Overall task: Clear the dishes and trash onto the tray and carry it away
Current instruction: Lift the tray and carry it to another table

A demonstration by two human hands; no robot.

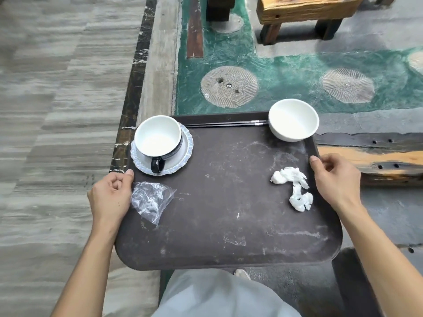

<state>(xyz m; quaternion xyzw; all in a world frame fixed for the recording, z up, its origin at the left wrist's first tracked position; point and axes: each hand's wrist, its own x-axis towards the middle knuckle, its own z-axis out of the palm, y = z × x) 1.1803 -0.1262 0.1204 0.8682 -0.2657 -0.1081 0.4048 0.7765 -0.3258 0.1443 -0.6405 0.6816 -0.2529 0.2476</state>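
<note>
Both hands grip the tray [229,202]: left hand [109,197] at 9 o'clock rim, right hand [336,179] at 3. Loaded: cup [158,136] on saucer [183,154] at 10, bowl [293,120] at 1, chopsticks [229,123] at 12, tissue [295,188], plastic bag [151,200]. Keep it level; chopsticks could roll. Bench [375,161] close at 3; open floor [57,110] at 9.

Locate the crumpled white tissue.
In the head view, the crumpled white tissue lies on the dark brown plastic tray, near its right edge beside the right hand, below the plain white bowl.
</note>
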